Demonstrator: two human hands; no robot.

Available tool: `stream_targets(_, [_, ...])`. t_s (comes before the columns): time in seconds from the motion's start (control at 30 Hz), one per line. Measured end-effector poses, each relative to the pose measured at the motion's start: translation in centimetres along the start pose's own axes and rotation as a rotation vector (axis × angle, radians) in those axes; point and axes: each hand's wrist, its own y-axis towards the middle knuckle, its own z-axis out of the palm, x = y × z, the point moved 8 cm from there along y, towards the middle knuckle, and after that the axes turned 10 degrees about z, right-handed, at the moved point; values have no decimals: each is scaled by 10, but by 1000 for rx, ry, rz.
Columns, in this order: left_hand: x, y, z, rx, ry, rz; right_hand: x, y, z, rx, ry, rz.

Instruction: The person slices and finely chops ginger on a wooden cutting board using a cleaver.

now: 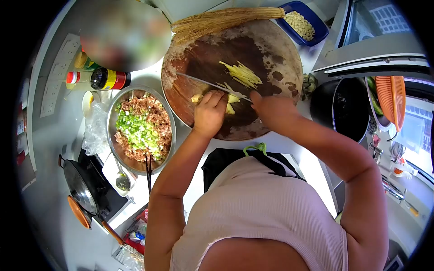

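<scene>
On the round wooden chopping board, my left hand presses down on a piece of peeled ginger, its fingers bent together. My right hand is wrapped round the handle of a knife, whose long thin blade points to the upper left, just beyond my left fingertips. Pale yellow ginger strips lie in a heap behind the blade. A few more strips rest against the blade. Another small ginger knob sits left of my left hand.
Left of the board stands a steel bowl of minced meat and chopped green onion, with chopsticks at its rim. A straw brush lies along the board's far edge. Beyond are a blue container, bottles and a black pan.
</scene>
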Motion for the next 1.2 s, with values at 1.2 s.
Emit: stream_targets(1.2, [2,1,-5,-32,-97,-60,11,-4,-6,-47,94,19])
